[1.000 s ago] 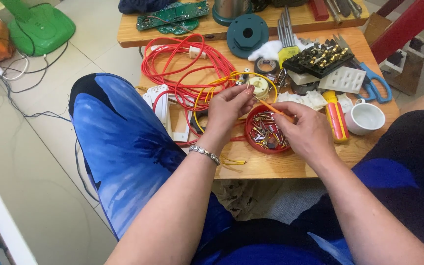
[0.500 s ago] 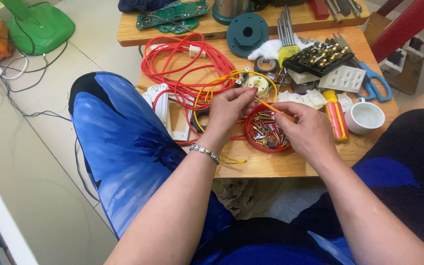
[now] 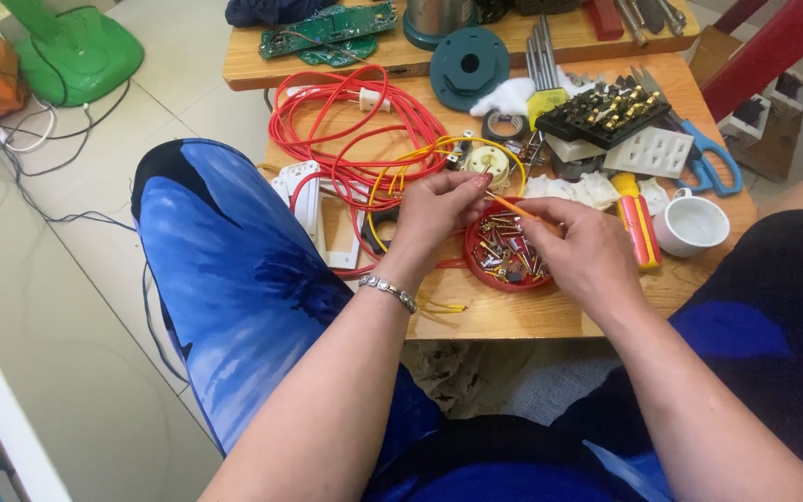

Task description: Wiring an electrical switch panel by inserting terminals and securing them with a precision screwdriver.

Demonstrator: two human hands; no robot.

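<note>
Both hands are meeting over the middle of the wooden bench [image 3: 513, 316], right above a red dish [image 3: 504, 256] full of small metal bits. The left hand [image 3: 434, 209] is curling its fingers together, pinching one end of a thin orange wire [image 3: 510, 204] near the small round motor part [image 3: 488, 165]. The right hand [image 3: 587, 246] is gripping the other end, thumb and forefinger pressed together on the wire, the rest of the fingers folded loosely over the dish. So the wire is running between the two hands, slanting down toward the right, just above the dish. A silver bracelet [image 3: 388, 292] is sitting on the left wrist. A big tangle of red cable [image 3: 346, 130] is lying on the bench just beyond the left hand, with yellow strands looping through it. To the right of the right hand, a red and yellow screwdriver [image 3: 636, 223] is lying beside a white cup [image 3: 691, 225], and blue scissors [image 3: 713, 160] are resting further back.
</note>
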